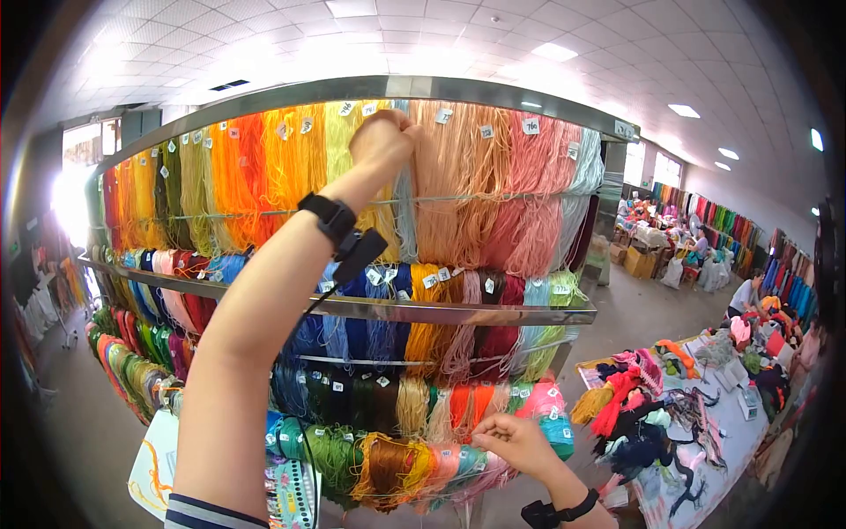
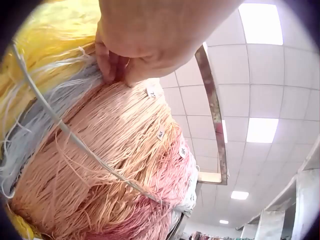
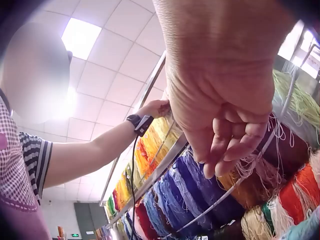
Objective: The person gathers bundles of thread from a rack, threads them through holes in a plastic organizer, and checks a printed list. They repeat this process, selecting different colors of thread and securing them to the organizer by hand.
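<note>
My left hand (image 1: pixel 381 141) is raised to the top bar of a metal rack hung with thread skeins. In the left wrist view, its curled fingers (image 2: pixel 114 67) pinch the upper edge of the peach thread skein (image 2: pixel 100 120), right beside a grey-blue skein (image 2: pixel 72 95). My right hand (image 1: pixel 520 445) hangs lower, before the bottom rows, near an orange-red skein (image 1: pixel 471 406). Its fingers are loosely curled, with nothing visible in them in the right wrist view. Small numbered paper tags (image 1: pixel 443 115) sit on the skeins.
Metal rails (image 1: pixel 441 310) cross the rack between tiers of coloured skeins. At the right stands a table (image 1: pixel 648 494) heaped with yarn. Farther back, people work among bags and boxes (image 1: pixel 641 262). A white stool-like surface (image 1: pixel 159 450) is at lower left.
</note>
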The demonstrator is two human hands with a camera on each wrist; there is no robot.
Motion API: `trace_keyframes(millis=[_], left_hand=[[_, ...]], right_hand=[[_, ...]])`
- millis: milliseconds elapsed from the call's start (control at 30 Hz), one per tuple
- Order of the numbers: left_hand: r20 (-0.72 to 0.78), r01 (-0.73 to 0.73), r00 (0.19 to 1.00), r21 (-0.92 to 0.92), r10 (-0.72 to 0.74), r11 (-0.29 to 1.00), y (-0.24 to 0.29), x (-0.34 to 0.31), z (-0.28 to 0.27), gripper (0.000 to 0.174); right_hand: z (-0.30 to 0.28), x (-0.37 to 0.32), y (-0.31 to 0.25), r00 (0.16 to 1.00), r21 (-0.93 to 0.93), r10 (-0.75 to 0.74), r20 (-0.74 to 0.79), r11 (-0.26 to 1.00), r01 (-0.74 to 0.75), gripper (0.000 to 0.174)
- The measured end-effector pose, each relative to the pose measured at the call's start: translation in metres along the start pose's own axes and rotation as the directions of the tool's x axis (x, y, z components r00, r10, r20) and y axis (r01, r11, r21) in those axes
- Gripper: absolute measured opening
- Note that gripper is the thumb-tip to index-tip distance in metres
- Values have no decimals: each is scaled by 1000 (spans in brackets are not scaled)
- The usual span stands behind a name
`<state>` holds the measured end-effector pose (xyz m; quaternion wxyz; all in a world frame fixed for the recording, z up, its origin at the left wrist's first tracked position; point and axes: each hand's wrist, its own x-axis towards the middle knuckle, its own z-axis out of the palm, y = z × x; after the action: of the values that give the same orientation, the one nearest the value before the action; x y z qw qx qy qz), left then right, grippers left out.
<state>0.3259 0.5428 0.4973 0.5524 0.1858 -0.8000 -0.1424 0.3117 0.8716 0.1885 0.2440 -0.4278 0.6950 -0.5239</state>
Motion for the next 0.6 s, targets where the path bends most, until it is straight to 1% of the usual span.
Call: trace_keyframes(millis=[33,67,100,167,200,267,300,333,367,400,433,467,500,567,600], left_hand=[[12,-21,1000,18,21,1000,-4,-2,-4,22],[54,-61,996,-59,65,996,-11,-1,-7,22],[54,-59,997,-54,62,997,-16,-3,-9,22],[113,-51,990,-298,88,953,-21,-7,-12,21],[109,-55,990,-290,90,955,-20,-10,-16,21],[257,88,965,-491,48,867,-17,-18,-19,16],[253,83,966,-488,50,869,-13,-22,-23,16],[315,120,947,-505,54,855,-11,-28,-26,13],[375,160,925,-519,56,840,-10,-35,-30,11],[380,191,924,-569,50,800,-5,-45,-32,12],[378,196,925,-565,40,801,-7,-57,-31,12],[407,185,907,-617,109,765,-11,-71,-28,12],[430,172,884,-667,186,724,-12,-86,-26,11],[355,-90,876,-545,327,833,-8,-137,-26,5],[339,-270,838,-425,428,864,-2,-174,-27,2]], right_hand=[[0,2,0,1000,-3,-14,25,1000,14,18],[0,5,1,999,3,-13,33,1000,13,18],[-1,9,0,999,-18,-21,51,1000,22,17],[-5,14,-4,997,-38,-37,68,998,40,17],[-5,17,-7,995,-45,-51,87,997,55,17],[-9,22,-12,992,-57,-66,105,996,72,17],[-10,26,-15,984,-53,-136,118,988,143,15],[-10,30,-19,970,-49,-204,132,976,212,13],[-12,33,-26,969,-49,-206,137,975,215,13],[-13,36,-36,967,-12,-228,115,973,231,12],[-13,40,-46,964,26,-248,94,969,247,11],[-13,43,-56,963,126,-263,62,959,254,10],[-15,52,-59,939,166,-345,18,927,337,10],[-20,69,-75,929,269,-363,-77,889,370,16],[-22,79,-86,906,309,-405,-125,852,423,21]])
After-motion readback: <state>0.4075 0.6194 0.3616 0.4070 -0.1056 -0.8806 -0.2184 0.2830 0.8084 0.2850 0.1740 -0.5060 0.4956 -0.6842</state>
